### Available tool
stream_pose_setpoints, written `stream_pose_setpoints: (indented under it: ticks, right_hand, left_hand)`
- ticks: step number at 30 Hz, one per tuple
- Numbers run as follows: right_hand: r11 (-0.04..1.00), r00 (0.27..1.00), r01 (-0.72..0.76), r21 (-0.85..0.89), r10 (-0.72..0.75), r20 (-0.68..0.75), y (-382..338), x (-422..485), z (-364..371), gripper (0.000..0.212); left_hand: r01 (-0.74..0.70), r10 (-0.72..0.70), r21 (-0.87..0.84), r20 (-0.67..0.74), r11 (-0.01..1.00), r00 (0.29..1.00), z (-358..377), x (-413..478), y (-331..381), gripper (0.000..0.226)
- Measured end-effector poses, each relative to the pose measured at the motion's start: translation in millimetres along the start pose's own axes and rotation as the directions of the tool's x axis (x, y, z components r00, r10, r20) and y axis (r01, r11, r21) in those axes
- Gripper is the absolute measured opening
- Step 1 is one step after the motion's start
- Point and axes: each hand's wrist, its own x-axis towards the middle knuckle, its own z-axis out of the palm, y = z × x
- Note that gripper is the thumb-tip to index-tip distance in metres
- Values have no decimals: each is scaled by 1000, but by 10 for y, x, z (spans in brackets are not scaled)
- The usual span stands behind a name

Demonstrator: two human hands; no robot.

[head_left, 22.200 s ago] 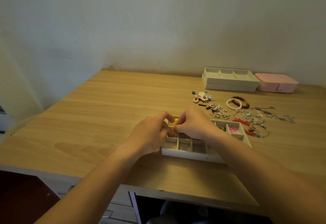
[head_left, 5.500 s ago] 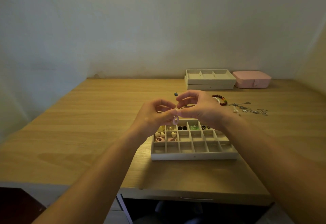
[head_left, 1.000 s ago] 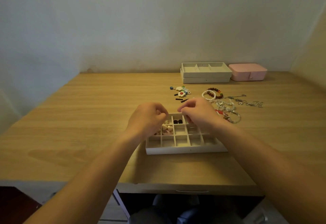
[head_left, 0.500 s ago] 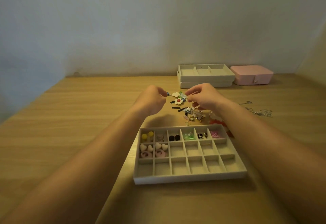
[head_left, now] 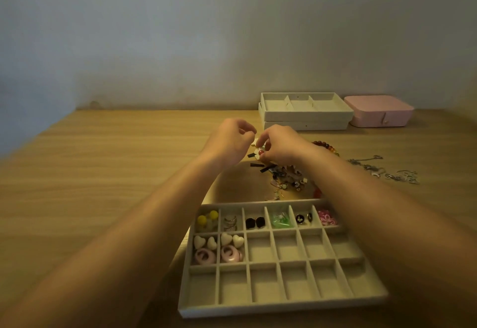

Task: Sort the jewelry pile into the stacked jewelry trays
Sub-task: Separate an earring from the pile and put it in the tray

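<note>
A beige gridded tray (head_left: 284,309) lies near me on the wooden desk, its far two rows holding yellow, silver, black, green, pink and heart-shaped pieces. Beyond it lies the jewelry pile (head_left: 286,178) of small earrings and dark clips. Both hands hover over the pile's far edge. My right hand (head_left: 278,144) pinches a white flower piece with a red centre (head_left: 259,152). My left hand (head_left: 229,142) has curled fingers pinching a small pale piece (head_left: 254,142) right beside the flower. What exactly that piece is stays unclear.
Two stacked beige trays (head_left: 307,121) stand at the back by the wall, a pink jewelry box (head_left: 379,111) to their right. A brown bead bracelet (head_left: 326,145) and silver chains (head_left: 387,171) lie right of my right arm. Bare desk (head_left: 103,173) spreads left.
Both hands have come closer together over the flower pieces, and the right hand now pinches the white flower with the red centre. The view has shifted closer to the tray.
</note>
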Motion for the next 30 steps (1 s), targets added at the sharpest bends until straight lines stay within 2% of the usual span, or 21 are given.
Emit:
stream_pose_setpoints:
  ticks: [3,6,8,12,14,18,22,24,27,30]
  right_hand:
    - [1000,1000,9,-10,-9,11,12,11,-4,32]
    - [998,999,31,45,-33,27,14,-26,-50,16]
    - [990,999,32,140,-36,29,6,-79,-94,6]
    - [924,1000,21,382,-28,12,-53,-251,-230,19]
    - [853,1000,9,521,-23,20,-109,-374,-309,19]
    - [755,997,27,655,-70,40,-221,-633,-465,15]
    - [723,997,44,689,-76,16,-309,-893,-562,21]
    - [704,998,25,710,-56,20,-337,-1010,-586,24]
    - [675,997,-14,738,-42,58,-368,-1138,-588,23]
    - [674,997,-49,737,-15,80,-397,-1263,-567,22]
  left_hand:
    - [-6,6,-26,13,1000,1000,-4,-15,2,25]
    - [4,-4,-52,4,999,1000,-13,-46,10,23]
    - [13,-12,-60,6,998,1000,-29,-91,18,21]
    - [53,-49,-104,41,993,998,-89,-209,58,26]
    - [88,-69,-194,102,977,992,-127,-271,86,36]
    - [197,-85,-473,248,859,965,-219,-485,199,33]
    - [368,-30,-697,446,615,895,-300,-698,313,30]
    - [403,12,-739,485,540,874,-343,-798,355,27]
    - [385,2,-747,459,543,888,-374,-914,381,27]
    - [359,-53,-715,412,600,910,-395,-1072,397,27]
